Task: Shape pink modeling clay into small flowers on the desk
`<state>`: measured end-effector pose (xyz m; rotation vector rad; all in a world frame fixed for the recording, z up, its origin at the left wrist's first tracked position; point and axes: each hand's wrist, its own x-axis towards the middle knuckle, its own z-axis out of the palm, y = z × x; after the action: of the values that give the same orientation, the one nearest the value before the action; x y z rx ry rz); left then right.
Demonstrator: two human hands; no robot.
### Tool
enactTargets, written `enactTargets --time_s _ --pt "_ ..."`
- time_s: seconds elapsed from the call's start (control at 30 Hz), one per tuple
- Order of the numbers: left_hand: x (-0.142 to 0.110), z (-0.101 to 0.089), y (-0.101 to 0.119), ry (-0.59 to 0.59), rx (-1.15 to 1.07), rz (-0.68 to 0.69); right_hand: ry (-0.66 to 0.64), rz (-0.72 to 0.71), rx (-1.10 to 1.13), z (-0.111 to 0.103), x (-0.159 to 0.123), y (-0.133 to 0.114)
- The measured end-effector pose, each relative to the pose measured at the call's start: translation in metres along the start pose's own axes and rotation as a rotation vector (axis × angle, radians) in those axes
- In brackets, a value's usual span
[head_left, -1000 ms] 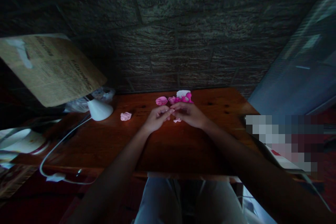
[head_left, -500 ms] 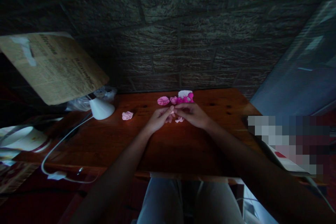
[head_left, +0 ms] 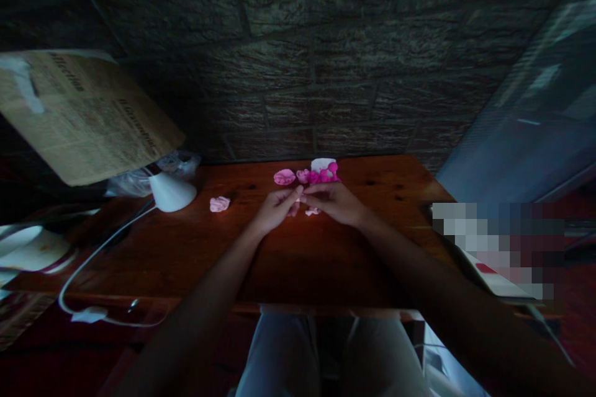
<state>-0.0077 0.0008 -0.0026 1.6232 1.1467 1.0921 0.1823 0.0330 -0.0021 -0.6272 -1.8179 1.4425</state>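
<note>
Over the middle of the wooden table, my left hand point(head_left: 274, 209) and my right hand point(head_left: 342, 203) meet, fingertips pinched together. Between them shows a bit of a small pale pink piece point(head_left: 298, 199), mostly hidden by the fingers; its material is hard to make out. Another pale pink piece point(head_left: 312, 211) lies just beneath my right hand. Just beyond the fingers sit a pink ruffled oval piece point(head_left: 284, 177), a smaller pink ruffled piece point(head_left: 303, 176) and several magenta pieces point(head_left: 321, 177), beside a white piece point(head_left: 323, 165). Off to the left lies a crumpled light pink piece point(head_left: 219, 204).
A lamp with a white cone base point(head_left: 173, 192) and newsprint-patterned shade point(head_left: 93, 115) stands left, its white cord point(head_left: 88, 263) hanging over the table edge point(head_left: 195, 303). Clear plastic point(head_left: 133, 183) lies behind it. A stone-block wall point(head_left: 288, 74) closes the back. A partly pixelated flat object point(head_left: 505, 276) is at right.
The whole view has shifted slightly, so everything appears a little farther left. Both hands keep their pinch at the same spot over the table.
</note>
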Motion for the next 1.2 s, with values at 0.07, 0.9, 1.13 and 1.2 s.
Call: enactTargets --time_s 0.07,0.9,1.13,1.2 --pt "0.000 0.000 0.001 0.021 -0.084 -0.040 0.028 0.011 0.041 -0.001 0.000 0.001" --pt "-0.003 -0.003 0.010 -0.114 -0.564 -0.301 0.072 -0.060 0.096 0.006 -0.002 -0.007" --pt "-0.003 -0.004 0.008 -0.156 -0.650 -0.263 0.075 -0.065 0.092 0.007 -0.002 -0.004" --pt "-0.004 -0.004 0.008 -0.165 -0.645 -0.252 0.074 -0.069 0.082 0.008 -0.003 -0.003"
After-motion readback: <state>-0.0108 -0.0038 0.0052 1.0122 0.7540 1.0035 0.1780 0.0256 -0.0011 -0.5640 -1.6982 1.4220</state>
